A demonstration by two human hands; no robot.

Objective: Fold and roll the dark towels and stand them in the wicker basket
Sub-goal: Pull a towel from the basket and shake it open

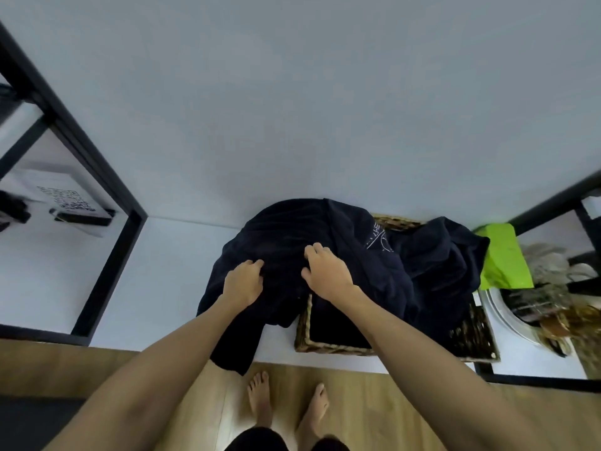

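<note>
A heap of dark navy towels [286, 229] lies on the white shelf top [169, 255], spilling over the left part of the wicker basket [328, 348] and hanging off the shelf's front edge. One towel [432, 255] with a white printed logo drapes over the basket's back. My left hand [242, 281] grips a fold of the dark cloth at the heap's left side, fingers curled into it. My right hand [327, 271] lies on the cloth just to the right, its fingers curled into the fabric. The basket's inside looks dark.
A bright green cloth [502, 255] lies right of the basket, beside a round dish [507, 320] of small items. Black shelf frames [107, 177] stand at left and right. A box with a QR code [71, 203] sits on the left shelf. My bare feet [286, 402] stand on wooden floor.
</note>
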